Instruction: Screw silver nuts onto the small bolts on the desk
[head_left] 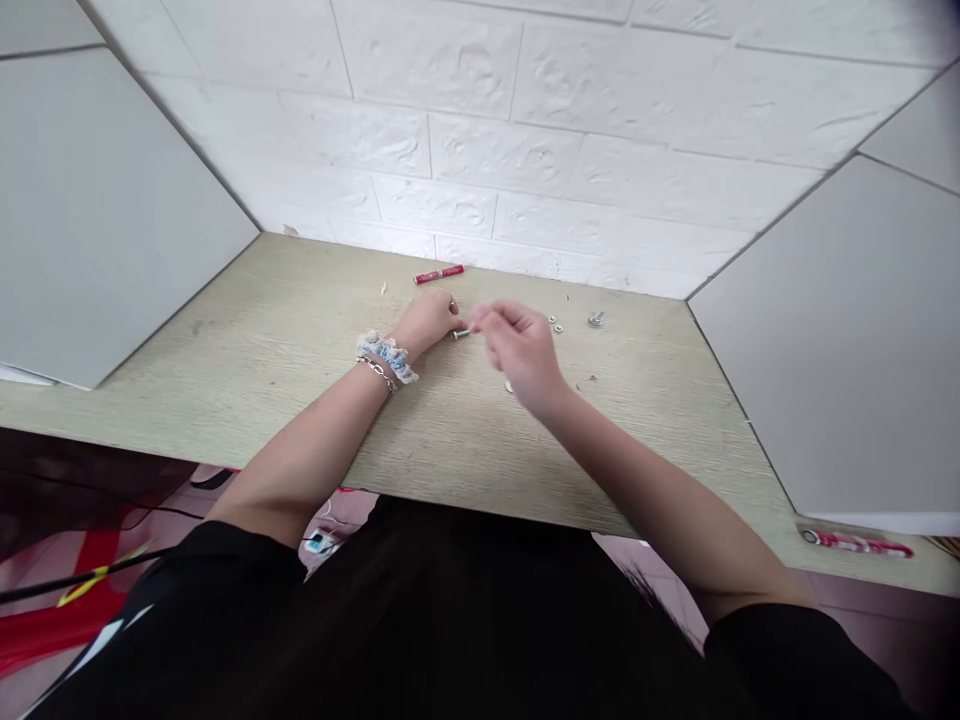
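Near the middle of the wooden tabletop (480,440), my left hand (430,320) rests with its fingers closed by a small metal bolt (460,334). The bolt lies sideways at its fingertips, and the fingers seem to pinch it. Just to the right, my right hand (520,345) is raised a little, blurred, with thumb and fingers pinched together close to the bolt's end. What the right fingers hold is too small to name. A small round metal piece (508,387) shows partly beneath the right hand.
Two small nuts (558,329) and a shiny metal piece (596,319) lie right of my hands. A red tube (439,274) lies near the white brick wall (465,210); another red tube (859,544) is at the right front edge. Grey panels stand at both sides.
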